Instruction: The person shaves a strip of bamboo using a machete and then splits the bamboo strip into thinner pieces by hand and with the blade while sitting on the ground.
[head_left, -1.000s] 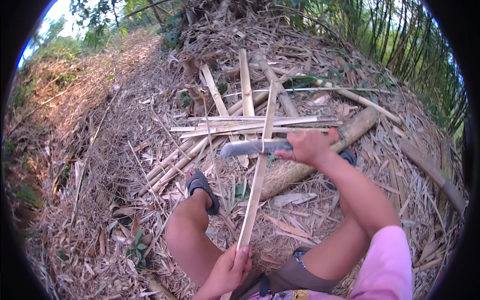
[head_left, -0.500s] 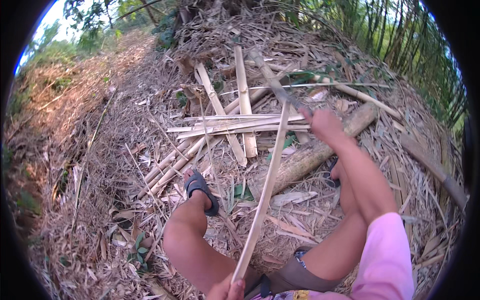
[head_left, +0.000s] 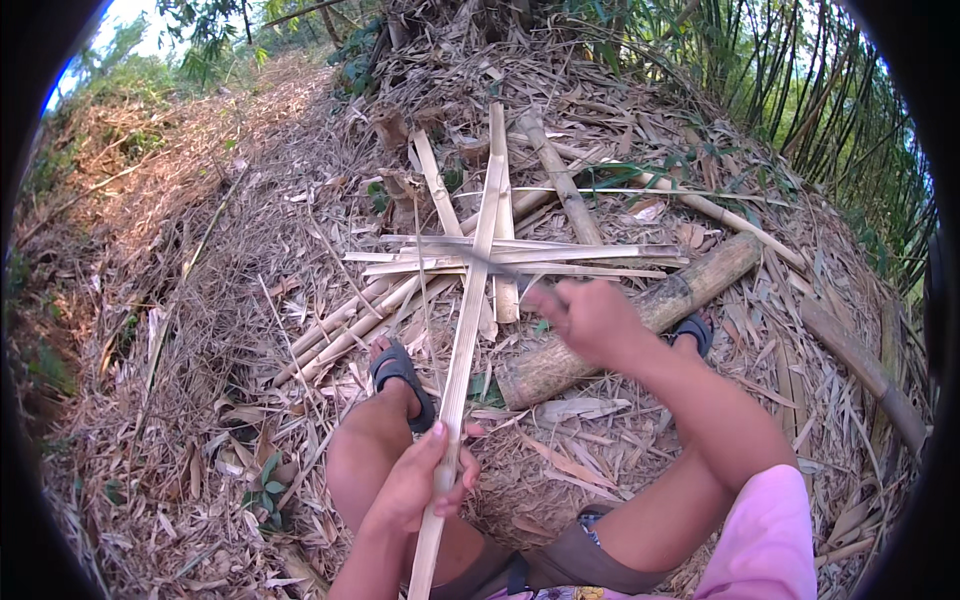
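The left grip (head_left: 410, 484) holds a bamboo strip (head_left: 465, 345), the right grip (head_left: 597, 320) a knife (head_left: 507, 272) crossing it.

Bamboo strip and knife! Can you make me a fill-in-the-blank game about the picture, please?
The long bamboo strip is held in the person's ____.
The knife is held in the person's ____.
The colour of the sleeve is ____.

Missing words, in order: left grip; right grip; pink.

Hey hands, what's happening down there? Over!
Left hand gripping bamboo strip. Right hand holding motion-blurred knife. Loose strips crisscrossed just beyond.
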